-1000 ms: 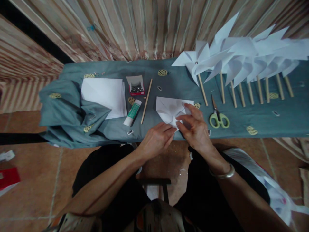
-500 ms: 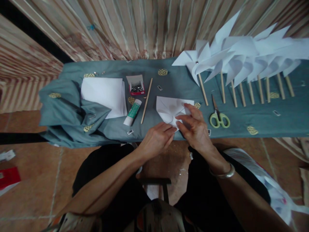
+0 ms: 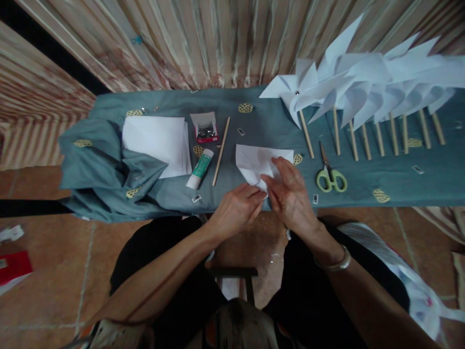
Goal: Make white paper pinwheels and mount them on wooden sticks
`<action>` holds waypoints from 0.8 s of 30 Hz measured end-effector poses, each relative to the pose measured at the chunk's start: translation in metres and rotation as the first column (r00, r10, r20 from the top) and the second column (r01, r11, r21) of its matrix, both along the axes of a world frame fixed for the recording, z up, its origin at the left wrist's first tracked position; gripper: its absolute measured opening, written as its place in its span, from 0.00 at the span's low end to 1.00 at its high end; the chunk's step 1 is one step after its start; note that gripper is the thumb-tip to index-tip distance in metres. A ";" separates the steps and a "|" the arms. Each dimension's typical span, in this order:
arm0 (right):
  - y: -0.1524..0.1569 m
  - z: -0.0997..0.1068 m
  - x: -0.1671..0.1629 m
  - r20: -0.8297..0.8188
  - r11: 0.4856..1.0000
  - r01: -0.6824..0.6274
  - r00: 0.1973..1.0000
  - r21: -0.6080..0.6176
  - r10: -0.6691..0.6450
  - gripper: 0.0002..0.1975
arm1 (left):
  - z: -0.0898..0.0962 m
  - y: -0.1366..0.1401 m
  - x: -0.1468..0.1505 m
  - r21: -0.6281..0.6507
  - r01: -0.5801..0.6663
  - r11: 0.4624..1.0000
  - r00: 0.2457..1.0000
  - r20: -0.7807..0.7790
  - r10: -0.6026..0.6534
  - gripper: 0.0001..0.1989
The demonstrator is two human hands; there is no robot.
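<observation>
Paper stack: white sheets [image 3: 156, 140] on the far left, one corner tucked under the bunched green cloth [image 3: 90, 165].
Glue stick: white and green tube [image 3: 200, 169], lying at a slant just right of the stack.
Little red box: pin box [image 3: 206, 135] with its lid up, shiny metal bits inside.
Loose stick: thin wooden stick [image 3: 221, 151], lying by itself between the box and the sheet.
Left hand: left hand [image 3: 238, 206] has its fingers pressed together, pinching the sheet's near corner.
Sheet: white sheet [image 3: 250, 157] sits mid-table at the near edge, its near part curled up under the fingers.
Right hand: right hand [image 3: 290, 196] just slid a bit left and its fingers bunched up; tips touch the sheet, can't tell if they're gripping it. Left hand hasn't really budged, so I'd guess the near fold is getting the attention.
Scissors: green-handled pair [image 3: 330, 179], right of that hand, untouched.
Pinwheels: overlapping row of white pinwheels [image 3: 363, 87] on sticks, far right.
</observation>
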State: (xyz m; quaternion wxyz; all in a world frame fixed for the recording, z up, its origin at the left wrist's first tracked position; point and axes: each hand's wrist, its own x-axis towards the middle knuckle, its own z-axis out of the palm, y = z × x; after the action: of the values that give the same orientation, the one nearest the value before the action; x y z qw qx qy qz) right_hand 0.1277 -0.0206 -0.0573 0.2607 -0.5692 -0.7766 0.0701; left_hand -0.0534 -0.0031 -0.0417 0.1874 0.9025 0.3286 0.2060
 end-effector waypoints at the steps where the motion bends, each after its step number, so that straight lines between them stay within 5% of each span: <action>1: -0.001 0.000 -0.001 0.024 1.000 -0.009 1.000 0.005 0.008 0.23 | 0.000 0.000 0.000 -0.002 0.000 1.000 1.000 -0.007 0.000 0.10; 15: -0.013 -0.003 -0.006 0.111 0.997 -0.041 0.993 -0.059 0.048 0.30 | 0.001 0.000 0.000 -0.026 0.003 1.000 0.998 -0.057 -0.005 0.08; 24: -0.004 -0.003 -0.011 0.086 0.999 -0.023 0.996 -0.029 0.026 0.23 | 0.003 -0.001 0.001 -0.024 0.002 1.000 0.998 -0.062 -0.003 0.09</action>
State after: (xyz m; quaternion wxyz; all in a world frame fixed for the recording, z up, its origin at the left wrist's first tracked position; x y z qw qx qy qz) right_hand 0.1164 -0.0248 -0.0605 0.2180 -0.5657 -0.7930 0.0592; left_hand -0.0521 -0.0039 -0.0388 0.1884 0.9065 0.3355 0.1738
